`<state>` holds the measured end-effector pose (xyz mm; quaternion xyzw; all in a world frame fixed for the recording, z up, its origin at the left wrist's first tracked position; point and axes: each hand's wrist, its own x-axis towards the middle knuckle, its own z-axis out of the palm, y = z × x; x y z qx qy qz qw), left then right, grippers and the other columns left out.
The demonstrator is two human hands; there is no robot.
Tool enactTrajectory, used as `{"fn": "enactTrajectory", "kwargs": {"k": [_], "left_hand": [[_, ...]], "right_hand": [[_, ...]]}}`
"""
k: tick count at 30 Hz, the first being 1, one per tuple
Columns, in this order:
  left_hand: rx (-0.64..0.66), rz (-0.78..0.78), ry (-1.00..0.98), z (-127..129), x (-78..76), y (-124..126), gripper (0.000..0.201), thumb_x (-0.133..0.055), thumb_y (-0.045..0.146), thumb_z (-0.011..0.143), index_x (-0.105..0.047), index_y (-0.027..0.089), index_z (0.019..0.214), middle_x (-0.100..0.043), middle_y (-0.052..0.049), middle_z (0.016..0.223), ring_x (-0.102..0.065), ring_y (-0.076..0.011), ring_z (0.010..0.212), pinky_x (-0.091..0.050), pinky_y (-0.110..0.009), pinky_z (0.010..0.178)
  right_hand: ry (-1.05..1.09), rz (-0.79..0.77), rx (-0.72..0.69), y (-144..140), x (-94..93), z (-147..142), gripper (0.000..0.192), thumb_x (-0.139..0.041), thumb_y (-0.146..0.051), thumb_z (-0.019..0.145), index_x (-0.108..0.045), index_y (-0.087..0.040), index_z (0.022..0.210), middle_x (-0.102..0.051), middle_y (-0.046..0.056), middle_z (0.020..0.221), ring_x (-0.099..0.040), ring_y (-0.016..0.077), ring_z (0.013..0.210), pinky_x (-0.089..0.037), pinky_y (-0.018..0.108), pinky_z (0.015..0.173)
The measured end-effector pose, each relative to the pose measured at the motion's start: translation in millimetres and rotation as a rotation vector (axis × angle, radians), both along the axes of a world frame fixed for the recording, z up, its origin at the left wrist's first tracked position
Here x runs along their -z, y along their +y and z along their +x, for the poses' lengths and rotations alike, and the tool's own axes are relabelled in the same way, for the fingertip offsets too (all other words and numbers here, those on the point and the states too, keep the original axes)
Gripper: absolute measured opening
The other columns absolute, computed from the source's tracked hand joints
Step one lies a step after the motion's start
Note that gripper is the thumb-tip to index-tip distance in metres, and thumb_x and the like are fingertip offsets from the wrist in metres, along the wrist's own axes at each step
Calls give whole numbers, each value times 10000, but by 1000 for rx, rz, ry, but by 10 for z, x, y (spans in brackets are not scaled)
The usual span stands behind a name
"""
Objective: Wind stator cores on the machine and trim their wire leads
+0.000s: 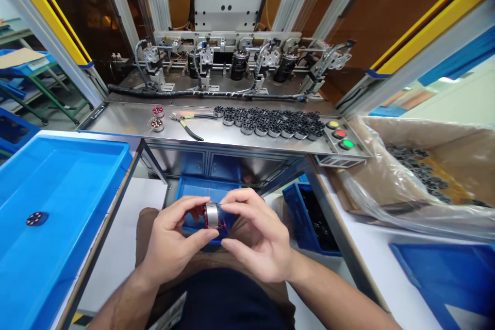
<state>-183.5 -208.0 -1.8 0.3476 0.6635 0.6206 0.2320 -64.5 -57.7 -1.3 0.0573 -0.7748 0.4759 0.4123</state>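
My left hand is closed on a motor stator, a silver ring with red wire windings, pinched between thumb and fingers above my lap. My right hand is beside its right side, thumb and fingers apart. The right fingertips come close to the ring's edge; whether they touch it I cannot tell. Thin red wires hang from the stator's lower right. On the metal bench ahead sit a red-wound stator and a copper-wound stator, next to pliers with black and yellow handles.
Rows of black-topped stators line the bench, left of coloured push buttons. Behind is a winding machine. A blue tray holding one wound stator is at left; a plastic-lined carton of parts stands right.
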Motion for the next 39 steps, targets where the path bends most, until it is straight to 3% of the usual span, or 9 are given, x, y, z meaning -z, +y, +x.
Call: {"fn": "enactTrajectory", "kwargs": {"k": [5, 12, 19, 23, 26, 30, 35, 37, 39], "left_hand": [[-5, 70, 130, 6, 6, 0, 470, -815, 125, 740, -727, 307, 1164, -704, -48, 1137, -654, -212, 1046, -533, -272, 906], [154, 179, -125, 56, 50, 65, 430, -777, 107, 775, -697, 314, 1144, -654, -46, 1207, -697, -177, 954, -600, -272, 814], [46, 186, 421, -27, -4, 9, 483, -754, 27, 748, -651, 239, 1170, -704, -75, 1158, -656, -216, 1121, -578, -311, 931], [54, 119, 786, -63, -97, -11, 513, -739, -7, 734, -625, 178, 1198, -718, -102, 1151, -685, -212, 1089, -559, -313, 986], [106, 108, 896, -52, -131, -5, 533, -721, -7, 756, -601, 159, 1248, -715, -117, 1168, -687, -199, 1098, -552, -284, 1000], [197, 121, 872, -67, -138, -85, 525, -705, -9, 780, -607, 167, 1266, -691, -132, 1220, -682, -191, 1105, -567, -270, 975], [202, 107, 649, -138, -111, -300, 487, -724, 19, 782, -641, 225, 1215, -697, -100, 1203, -697, -186, 1054, -590, -278, 919], [118, 103, 555, -148, -80, -358, 486, -738, 31, 774, -654, 248, 1201, -707, -82, 1183, -692, -197, 1073, -586, -293, 936], [29, 123, 454, -140, -46, -385, 468, -741, 44, 778, -672, 271, 1182, -711, -70, 1173, -683, -209, 1106, -589, -300, 942]], "right_hand": [[-34, -121, 22, -22, -75, 15, 52, -691, -136, 865, -691, -180, 894, -625, 27, 773, -595, 147, 716, -511, 295, 663], [-185, -365, 19, -74, -135, 37, 118, -681, -153, 881, -680, -172, 764, -631, 3, 726, -594, 118, 682, -479, 247, 644], [-380, -407, -5, 199, -83, 163, 176, -647, -266, 923, -653, -179, 771, -620, 11, 757, -578, 128, 701, -467, 257, 647], [-296, -91, -29, 300, -259, 189, 215, -719, -362, 868, -663, -164, 928, -632, 53, 880, -583, 177, 817, -470, 331, 750], [-360, 199, -122, 248, -407, 131, 131, -718, -256, 864, -647, -146, 864, -631, 49, 821, -546, 166, 764, -446, 337, 739], [-403, 389, -230, 295, -511, 68, 136, -541, -120, 955, -646, -131, 868, -629, 70, 828, -535, 161, 779, -455, 315, 745], [-497, 561, -359, 701, -622, -281, 161, -587, -191, 960, -656, -151, 821, -657, 61, 830, -575, 170, 800, -470, 295, 754], [-533, 574, -261, 855, -630, -651, 126, -667, -279, 927, -671, -155, 904, -690, 57, 907, -620, 176, 861, -484, 295, 814], [-580, 610, 20, 958, -577, -1110, 288, -705, -358, 900, -661, -143, 1086, -697, 89, 1095, -629, 199, 1027, -468, 307, 927]]}}
